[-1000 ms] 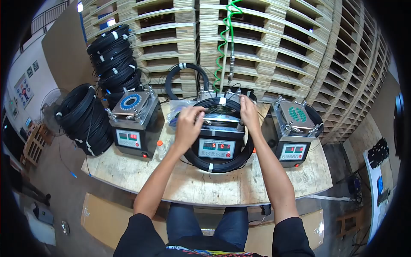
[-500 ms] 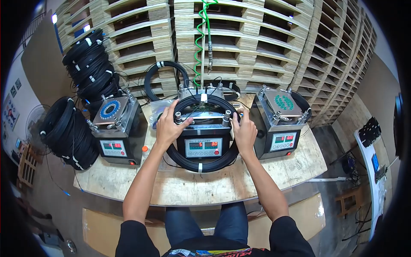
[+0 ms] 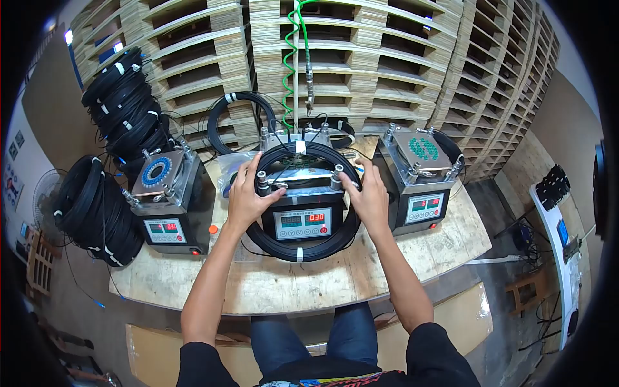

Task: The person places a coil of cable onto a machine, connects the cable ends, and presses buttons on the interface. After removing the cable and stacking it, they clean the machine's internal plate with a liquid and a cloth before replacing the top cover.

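A black cable coil (image 3: 300,253) with white tape bands hangs around the front of the middle machine (image 3: 302,222), whose panel shows lit red digits. My left hand (image 3: 248,198) is at the coil's left side, fingers bent over it and thumb near the machine's left clamp knob (image 3: 262,180). My right hand (image 3: 369,197) wraps the coil's right side, its thumb by the right clamp knob (image 3: 337,174). Both hands are closed on the coil.
Similar machines stand at the left (image 3: 164,200) and right (image 3: 418,187) on the wooden table (image 3: 309,287). Coil stacks (image 3: 97,206) are at the left, an orange-capped bottle (image 3: 213,230) beside the left machine. Behind hang a green air hose (image 3: 288,84) and pallets (image 3: 361,58).
The view has shifted slightly. My right thumb has moved onto the right clamp knob area, and the middle machine's display reads differently. The coil stays around the machine.
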Motion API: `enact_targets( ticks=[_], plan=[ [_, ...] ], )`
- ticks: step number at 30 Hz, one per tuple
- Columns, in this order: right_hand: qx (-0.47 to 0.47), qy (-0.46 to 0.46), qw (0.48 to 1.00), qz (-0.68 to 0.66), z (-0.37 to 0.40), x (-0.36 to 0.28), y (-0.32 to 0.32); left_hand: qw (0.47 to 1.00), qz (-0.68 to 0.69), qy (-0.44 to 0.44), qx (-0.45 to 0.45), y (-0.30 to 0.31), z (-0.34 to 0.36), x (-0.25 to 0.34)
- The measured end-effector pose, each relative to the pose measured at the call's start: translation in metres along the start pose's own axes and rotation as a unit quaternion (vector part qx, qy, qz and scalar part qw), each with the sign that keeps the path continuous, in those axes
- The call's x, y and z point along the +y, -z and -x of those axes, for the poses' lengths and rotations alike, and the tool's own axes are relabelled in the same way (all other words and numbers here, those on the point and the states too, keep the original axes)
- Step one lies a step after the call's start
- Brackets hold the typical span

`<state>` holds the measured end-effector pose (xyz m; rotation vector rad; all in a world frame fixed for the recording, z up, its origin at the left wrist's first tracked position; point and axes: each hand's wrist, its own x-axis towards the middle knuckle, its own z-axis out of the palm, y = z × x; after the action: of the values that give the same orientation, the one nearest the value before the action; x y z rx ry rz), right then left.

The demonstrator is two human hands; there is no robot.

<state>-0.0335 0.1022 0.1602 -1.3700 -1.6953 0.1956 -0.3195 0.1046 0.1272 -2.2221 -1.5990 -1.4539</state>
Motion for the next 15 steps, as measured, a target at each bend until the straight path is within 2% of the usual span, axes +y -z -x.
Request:
enact_targets(
  ticks=[1,6,7,9,11,14,15],
  plan=[
    [-0.021,-0.063,0.997,0.033,-0.003,0.0,-0.001,1.0,-0.015,-0.017,0.004,0.001,0.0,-0.001],
    [-0.007,0.029,0.989,0.144,-0.003,-0.008,-0.015,1.0,-0.016,-0.007,-0.016,0.004,0.003,-0.004],
    [-0.009,0.031,0.989,0.147,-0.003,-0.011,-0.019,1.0,-0.015,-0.006,-0.017,0.004,0.004,-0.003],
    [-0.07,-0.017,0.985,0.157,-0.004,-0.02,-0.029,1.0,-0.013,-0.015,-0.012,0.003,0.005,-0.002],
    [-0.057,0.013,0.991,0.122,-0.01,-0.018,-0.039,0.999,-0.015,-0.028,-0.008,0.005,0.006,-0.004],
    [-0.128,0.038,0.986,0.105,-0.027,-0.014,-0.035,0.999,-0.016,-0.037,-0.017,0.006,0.007,-0.005],
    [-0.155,0.012,0.988,-0.005,-0.036,-0.02,-0.026,0.999,-0.015,-0.039,-0.015,0.006,0.007,-0.006]
  ],
)
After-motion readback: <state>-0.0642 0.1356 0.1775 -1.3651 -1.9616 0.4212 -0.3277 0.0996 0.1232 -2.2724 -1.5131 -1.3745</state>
